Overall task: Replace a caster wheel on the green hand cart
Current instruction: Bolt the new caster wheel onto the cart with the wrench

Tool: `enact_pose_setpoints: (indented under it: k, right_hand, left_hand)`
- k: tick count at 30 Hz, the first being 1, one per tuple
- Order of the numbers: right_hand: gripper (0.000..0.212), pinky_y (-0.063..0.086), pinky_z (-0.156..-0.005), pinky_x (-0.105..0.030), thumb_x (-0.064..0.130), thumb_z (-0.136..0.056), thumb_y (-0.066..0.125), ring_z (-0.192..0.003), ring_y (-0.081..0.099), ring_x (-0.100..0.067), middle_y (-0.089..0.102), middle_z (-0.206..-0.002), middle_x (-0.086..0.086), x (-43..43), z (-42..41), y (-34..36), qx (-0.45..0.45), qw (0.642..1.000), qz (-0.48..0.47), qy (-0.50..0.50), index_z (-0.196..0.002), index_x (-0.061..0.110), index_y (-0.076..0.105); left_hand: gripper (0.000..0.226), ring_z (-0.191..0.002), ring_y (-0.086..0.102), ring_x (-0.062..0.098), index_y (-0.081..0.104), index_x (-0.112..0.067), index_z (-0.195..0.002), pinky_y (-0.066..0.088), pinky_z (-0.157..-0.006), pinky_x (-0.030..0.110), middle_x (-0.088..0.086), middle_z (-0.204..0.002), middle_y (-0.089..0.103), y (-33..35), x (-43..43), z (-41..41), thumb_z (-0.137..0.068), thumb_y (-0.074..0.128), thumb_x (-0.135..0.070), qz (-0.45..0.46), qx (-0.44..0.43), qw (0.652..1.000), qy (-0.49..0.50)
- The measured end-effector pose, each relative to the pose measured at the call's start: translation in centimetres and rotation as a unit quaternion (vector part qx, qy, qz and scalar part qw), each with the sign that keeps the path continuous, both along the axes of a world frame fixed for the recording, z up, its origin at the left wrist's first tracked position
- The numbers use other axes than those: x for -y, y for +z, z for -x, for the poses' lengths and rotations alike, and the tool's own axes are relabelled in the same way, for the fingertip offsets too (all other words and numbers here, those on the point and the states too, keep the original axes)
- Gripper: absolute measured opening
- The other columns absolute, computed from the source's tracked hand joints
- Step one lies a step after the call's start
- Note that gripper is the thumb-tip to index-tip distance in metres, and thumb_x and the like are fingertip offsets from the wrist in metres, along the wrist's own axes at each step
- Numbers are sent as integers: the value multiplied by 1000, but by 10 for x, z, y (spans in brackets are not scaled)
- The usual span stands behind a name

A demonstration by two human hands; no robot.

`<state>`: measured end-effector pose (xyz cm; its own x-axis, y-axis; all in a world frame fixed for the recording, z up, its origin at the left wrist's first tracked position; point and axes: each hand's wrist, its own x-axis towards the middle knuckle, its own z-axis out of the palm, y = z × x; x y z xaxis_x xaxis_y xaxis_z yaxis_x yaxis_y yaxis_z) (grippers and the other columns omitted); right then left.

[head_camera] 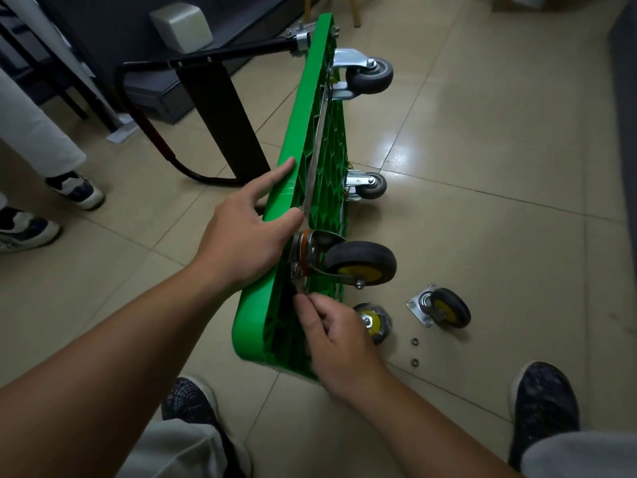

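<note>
Right hand: pinches a small metal piece at the plate of the caster wheel, just beyond its fingertips. Left hand: flat, fingers straight, pressing the green cart, standing on edge, long axis running away.

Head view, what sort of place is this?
Probably an indoor room, perhaps an office, not a fitted workshop: glossy beige tiled floor, a wooden furniture leg at the top, and the green cart lying on its side on the floor.
</note>
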<state>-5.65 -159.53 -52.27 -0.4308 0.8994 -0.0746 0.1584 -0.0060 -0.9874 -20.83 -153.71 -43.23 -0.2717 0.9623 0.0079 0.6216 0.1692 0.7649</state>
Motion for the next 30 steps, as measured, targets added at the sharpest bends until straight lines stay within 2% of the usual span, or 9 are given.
enact_pose_setpoints:
  k: [3, 6, 10, 12, 14, 16, 19, 22, 30]
  right_hand:
    - [46, 36, -45, -31, 58, -101, 39, -42, 46, -11, 47, -49, 6, 6, -1, 22, -6, 997, 80, 3, -72, 27, 56]
    - [50, 32, -42, -24, 57, -103, 37, -31, 36, -16, 38, -45, 1, 16, 8, 52, -51, 963, 264, -4, -68, 23, 48]
    - [48, 27, -42, -16, 57, -103, 36, -35, 30, -14, 36, -54, -2, 18, 0, 73, -71, 942, 329, -1, -78, 17, 41]
    - [45, 23, -43, -18, 57, -103, 37, -37, 27, -14, 32, -52, 0, 24, 0, 76, -68, 944, 324, -7, -81, 18, 42]
    - [49, 29, -44, -29, 59, -102, 38, -41, 35, -16, 38, -53, -1, 40, 5, 72, -32, 960, 279, -25, -78, 17, 45]
    - [54, 40, -54, -39, 63, -98, 36, -52, 47, -9, 49, -60, 1, 60, 3, 57, 57, 989, 133, -38, -76, 16, 49]
    - [53, 40, -55, -21, 71, -90, 22, -64, 54, 0, 54, -66, 6, 65, -12, 24, 140, 989, -4, -47, -84, 25, 47]
    - [56, 37, -49, -20, 79, -89, 9, -63, 55, -4, 52, -66, 9, 39, -20, -7, 182, 978, -86, -52, -88, 33, 42]
    - [42, 39, -47, -24, 71, -97, 23, -59, 52, -6, 48, -64, 15, 11, -8, -35, 84, 985, -141, -45, -96, 35, 44]
  left_hand:
    - [65, -64, 64, 0, 44, -65, -144, 55, -70, 31, -11, -118, 70, -1, 1, 0, -92, 67, -34, -9, 0, 1000, -1]
    - [66, -75, 67, 7, 42, -68, -144, 60, -80, 36, -4, -126, 70, 0, 2, 1, -92, 69, -37, -7, 6, 1000, -8]
    - [70, -71, 70, 0, 37, -64, -149, 49, -60, 13, -7, -122, 66, 6, 4, 1, -96, 70, -33, 20, 15, 999, -20]
    - [71, -73, 71, 2, 35, -63, -150, 48, -57, 10, -6, -125, 63, 7, 6, -1, -97, 69, -30, 30, 20, 999, -29]
    - [71, -76, 72, 5, 36, -64, -150, 50, -59, 13, -3, -129, 63, 9, 7, 1, -98, 68, -28, 33, 20, 999, -33]
    - [70, -72, 70, 6, 36, -62, -151, 48, -54, 10, -3, -127, 60, 11, 7, 3, -100, 67, -27, 33, 12, 999, -29]
    - [69, -76, 69, 9, 36, -64, -150, 53, -63, 20, -3, -124, 62, 11, 8, 0, -99, 66, -29, 29, -7, 999, -26]
    - [68, -78, 70, 10, 38, -65, -148, 59, -72, 30, -6, -119, 65, 8, 7, -3, -98, 67, -31, 28, -13, 999, -18]
    - [67, -72, 72, 15, 37, -66, -148, 65, -68, 37, -13, -113, 64, 6, 7, 0, -99, 67, -31, 33, -20, 999, -20]
